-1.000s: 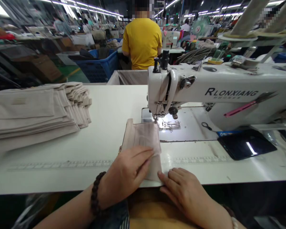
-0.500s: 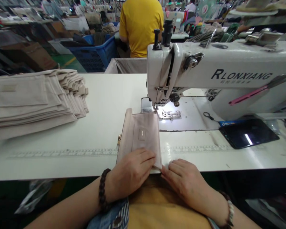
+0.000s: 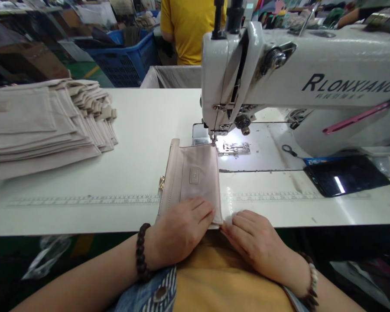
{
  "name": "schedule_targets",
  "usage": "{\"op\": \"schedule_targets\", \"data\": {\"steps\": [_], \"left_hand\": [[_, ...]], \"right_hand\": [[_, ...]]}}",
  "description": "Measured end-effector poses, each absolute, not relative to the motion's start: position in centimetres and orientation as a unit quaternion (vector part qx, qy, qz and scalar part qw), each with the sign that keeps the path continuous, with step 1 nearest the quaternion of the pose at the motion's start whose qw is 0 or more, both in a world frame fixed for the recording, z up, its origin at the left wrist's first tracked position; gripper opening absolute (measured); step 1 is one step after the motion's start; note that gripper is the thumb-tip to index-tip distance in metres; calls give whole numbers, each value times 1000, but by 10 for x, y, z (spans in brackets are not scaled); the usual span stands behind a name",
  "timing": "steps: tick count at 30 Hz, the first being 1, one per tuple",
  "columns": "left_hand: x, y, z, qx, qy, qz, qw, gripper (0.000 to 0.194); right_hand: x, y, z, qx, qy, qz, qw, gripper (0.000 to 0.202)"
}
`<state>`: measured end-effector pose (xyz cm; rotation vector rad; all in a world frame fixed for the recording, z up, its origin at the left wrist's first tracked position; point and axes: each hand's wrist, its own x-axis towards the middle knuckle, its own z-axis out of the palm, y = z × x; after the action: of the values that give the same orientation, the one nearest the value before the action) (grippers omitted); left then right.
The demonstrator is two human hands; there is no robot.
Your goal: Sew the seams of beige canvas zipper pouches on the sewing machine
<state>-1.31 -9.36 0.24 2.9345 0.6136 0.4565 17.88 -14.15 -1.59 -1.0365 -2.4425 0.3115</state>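
Note:
A light pinkish-beige fabric pouch [image 3: 199, 162] lies on the sewing table, with a small label patch on its face and a gold zip pull [image 3: 162, 182] at its left side. Its far right corner sits at the needle and presser foot [image 3: 213, 138] of the sewing machine [image 3: 263, 78]. My left hand [image 3: 182, 229] is over the pouch's near part, fingers together and bent on the fabric near the right edge. At the near right corner, my right hand [image 3: 255, 238] pinches the pouch's edge between thumb and forefinger, the other fingers curled. The underside of the pouch is hidden.
A stack of beige fabric pieces [image 3: 35, 125] lies on the left of the table. On the right are a black phone [image 3: 347, 175] and a small dark-handled tool [image 3: 289, 150]. Beyond the table stand a blue crate [image 3: 126, 60] and a person in yellow [image 3: 188, 34].
The view has tipped down and come a little closer to the machine. Both hands keep their hold, and the pouch stays at the needle with hardly any visible shift.

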Motion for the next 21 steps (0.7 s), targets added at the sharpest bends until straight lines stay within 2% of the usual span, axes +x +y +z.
{"op": "schedule_targets", "data": {"steps": [6,14,21], "left_hand": [[-12,-94,8,972,193,126,40,20],[-12,-96,6,972,197,129,25,16],[-13,-95,4,970,181,160,5,14]], "right_hand": [[179,-141,-16,-387,-882,130,235,19],[177,-143,-18,-328,-914,33,237,17],[172,-140,-18,-377,-872,70,305,12]]}}
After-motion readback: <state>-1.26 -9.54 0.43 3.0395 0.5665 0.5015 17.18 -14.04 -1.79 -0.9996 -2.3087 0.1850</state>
